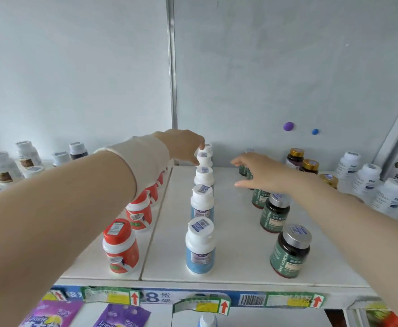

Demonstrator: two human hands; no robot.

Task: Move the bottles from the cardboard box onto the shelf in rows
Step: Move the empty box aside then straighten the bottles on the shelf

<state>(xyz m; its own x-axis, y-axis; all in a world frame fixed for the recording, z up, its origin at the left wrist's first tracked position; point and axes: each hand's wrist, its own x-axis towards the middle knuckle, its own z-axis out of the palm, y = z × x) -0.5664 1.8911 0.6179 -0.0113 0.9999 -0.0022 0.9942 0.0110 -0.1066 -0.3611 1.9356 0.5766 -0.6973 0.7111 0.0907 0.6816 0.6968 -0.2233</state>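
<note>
A row of white-capped blue bottles [200,246] runs from the front to the back of the white shelf [235,232]. My left hand [183,145], in a cream wrist sleeve, reaches to the far end of this row, and its fingertips touch the cap of a far bottle [204,159]. My right hand [261,172] hovers with fingers spread over the far end of a row of dark green bottles [290,251] with silver caps, and holds nothing. To the left stands a row of orange-red bottles [121,246]. The cardboard box is out of view.
White bottles [367,180] and gold-capped dark bottles [295,156] stand at the right, brown-labelled white bottles [2,168] at the left. A white wall panel [275,67] backs the shelf. Price tags [224,303] line its front edge; purple packets [56,312] hang below.
</note>
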